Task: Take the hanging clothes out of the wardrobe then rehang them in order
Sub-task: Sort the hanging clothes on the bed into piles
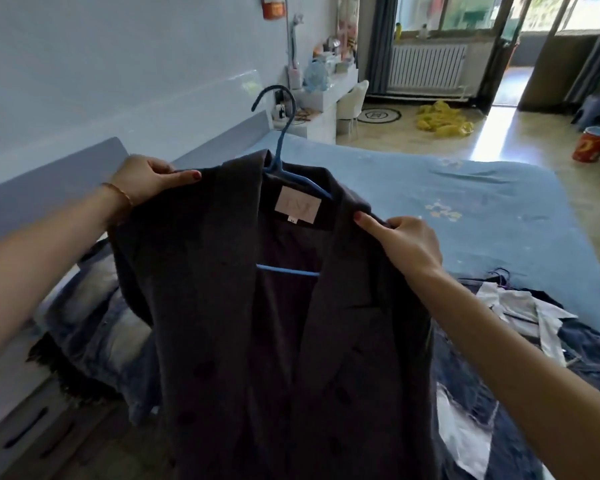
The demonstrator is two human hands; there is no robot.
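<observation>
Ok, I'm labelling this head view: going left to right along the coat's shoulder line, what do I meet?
Left hand gripping one shoulder → blue hanger at the collar of the dark coat → right hand gripping the other shoulder.

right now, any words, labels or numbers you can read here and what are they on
Neck label in the dark coat: pale print, too faint to read.
Small size tab under it: too small to read.
Red bucket: yellow characters, blurred.
Red sign on the wall: blurred.
</observation>
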